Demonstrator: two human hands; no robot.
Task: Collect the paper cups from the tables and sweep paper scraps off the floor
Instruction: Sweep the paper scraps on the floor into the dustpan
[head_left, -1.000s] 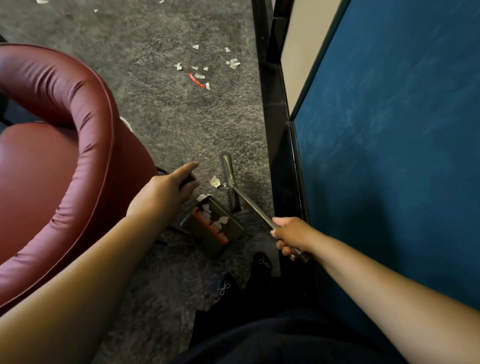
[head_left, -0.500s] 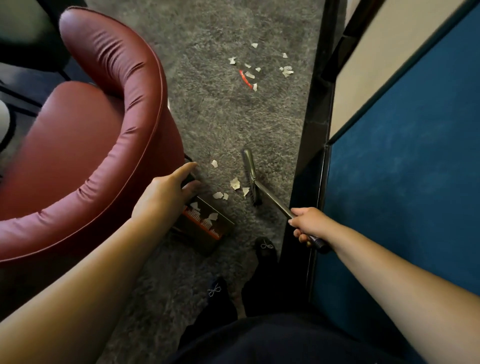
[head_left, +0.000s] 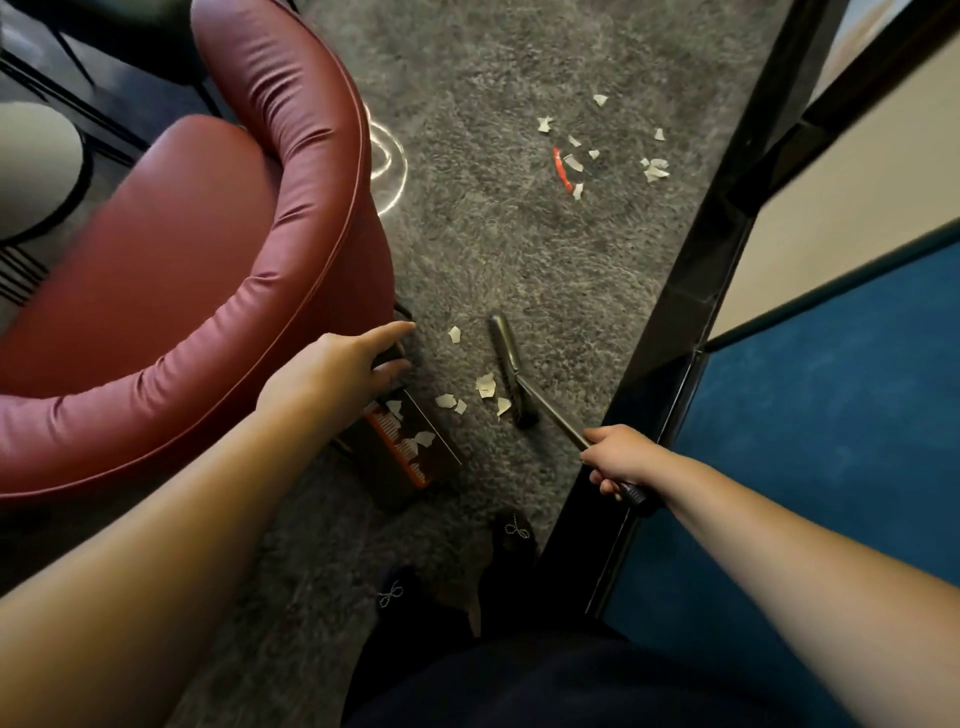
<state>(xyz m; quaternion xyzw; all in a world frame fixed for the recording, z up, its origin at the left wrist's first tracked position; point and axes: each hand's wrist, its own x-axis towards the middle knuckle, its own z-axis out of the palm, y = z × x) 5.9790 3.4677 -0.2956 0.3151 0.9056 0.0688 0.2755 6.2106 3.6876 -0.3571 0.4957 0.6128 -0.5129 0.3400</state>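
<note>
Gripping the dark handle of a broom (head_left: 511, 371), the right hand (head_left: 621, 457) has its fingers (head_left: 605, 487) curled fully round the shaft, which slants up and left to a narrow head lying on the grey carpet (head_left: 498, 249). The left hand (head_left: 337, 369) holds the upright handle of a dustpan (head_left: 410, 449); its index finger points forward along the edge of the armchair, the thumb presses against the handle, and the remaining fingers are hidden, so how tightly they close cannot be told. The dustpan sits on the carpet just beside the red armchair (head_left: 197, 291), its open mouth toward the broom, with several white paper scraps already inside it. More paper scraps (head_left: 485, 387) lie on the carpet between the dustpan mouth and the broom head, some touching the head. A second scatter of scraps (head_left: 652, 169) lies farther up the carpet, well apart from the broom, with a red strip (head_left: 560, 169) among them. A black frame (head_left: 691, 291) borders the carpet on the right, with a blue panel (head_left: 831, 426) beyond it. Two dark shoes (head_left: 511, 535) stand on the carpet below the dustpan.
</note>
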